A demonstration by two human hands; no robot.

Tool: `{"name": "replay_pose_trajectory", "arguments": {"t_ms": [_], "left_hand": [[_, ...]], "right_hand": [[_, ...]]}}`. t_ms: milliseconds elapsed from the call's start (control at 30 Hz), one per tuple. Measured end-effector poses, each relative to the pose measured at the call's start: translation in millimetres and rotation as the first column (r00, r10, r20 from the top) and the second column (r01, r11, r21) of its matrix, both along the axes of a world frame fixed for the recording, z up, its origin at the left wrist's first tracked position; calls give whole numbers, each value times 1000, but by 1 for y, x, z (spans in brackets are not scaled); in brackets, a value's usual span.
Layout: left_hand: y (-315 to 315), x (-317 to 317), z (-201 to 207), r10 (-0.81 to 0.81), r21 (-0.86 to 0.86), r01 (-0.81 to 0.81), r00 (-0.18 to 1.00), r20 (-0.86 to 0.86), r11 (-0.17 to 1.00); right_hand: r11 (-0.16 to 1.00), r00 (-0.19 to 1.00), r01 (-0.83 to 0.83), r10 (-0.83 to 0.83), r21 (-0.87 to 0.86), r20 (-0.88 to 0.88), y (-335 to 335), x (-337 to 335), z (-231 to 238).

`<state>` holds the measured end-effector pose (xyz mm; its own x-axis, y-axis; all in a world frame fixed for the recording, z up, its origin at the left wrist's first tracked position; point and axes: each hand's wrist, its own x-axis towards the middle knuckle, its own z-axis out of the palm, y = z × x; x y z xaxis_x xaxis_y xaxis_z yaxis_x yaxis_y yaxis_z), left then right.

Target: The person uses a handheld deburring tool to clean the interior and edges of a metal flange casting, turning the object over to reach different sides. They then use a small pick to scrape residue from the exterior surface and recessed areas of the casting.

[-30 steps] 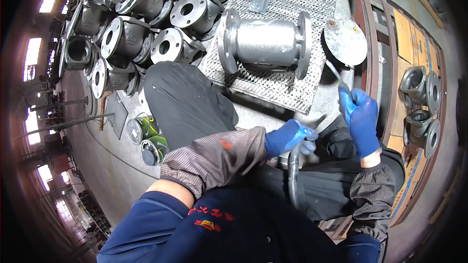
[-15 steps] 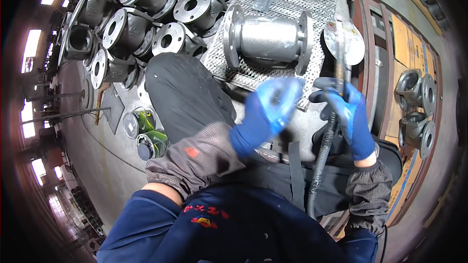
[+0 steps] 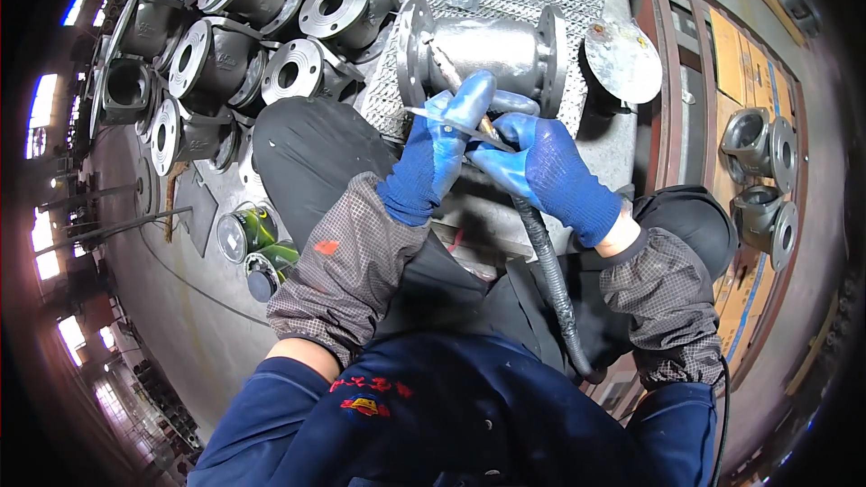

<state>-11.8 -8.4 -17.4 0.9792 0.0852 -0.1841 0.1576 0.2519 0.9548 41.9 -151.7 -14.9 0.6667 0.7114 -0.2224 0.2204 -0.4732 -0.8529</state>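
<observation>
The fingers of the right hand (image 3: 546, 158), in a blue coated knit glove, are wrapped around a scorched brown, rod-shaped tool (image 3: 444, 65) that leads into a black, tape-wound cable (image 3: 545, 257); the fingers of the left hand (image 3: 440, 149), gloved alike, curl beside them, where a thin pale stiff rod (image 3: 420, 112) crosses (the hands overlap here, so I cannot tell whether the left ones clamp it). As a judgement, this looks like a preparing stage: tool and rod are at the hands and the casting is laid out; the fitting of rod to tool seems unfinished, and whether the tool's end touches the casting is unclear.

That casting, a silver-grey metal cylinder with round flanged ends (image 3: 496, 50), lies on its side just beyond the hands, on a coarse, ridged silvery metal sheet (image 3: 383, 99); to its right is a flat, whitish, stained disc (image 3: 622, 61); to the left are heaped dull-grey flanged castings (image 3: 329, 13), their machined faces smoother than their bodies.
</observation>
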Motion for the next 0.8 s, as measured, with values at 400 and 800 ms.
{"name": "replay_pose_trajectory", "arguments": {"t_ms": [400,800], "left_hand": [[26,4,-36,195,121,-187,979,-57,975],[23,25,-39,306,52,-302,920,-246,952]], "right_hand": [[993,803,113,-67,41,-592,41,26,-4],[992,894,104,-60,74,-445,47,33,-15]]}}
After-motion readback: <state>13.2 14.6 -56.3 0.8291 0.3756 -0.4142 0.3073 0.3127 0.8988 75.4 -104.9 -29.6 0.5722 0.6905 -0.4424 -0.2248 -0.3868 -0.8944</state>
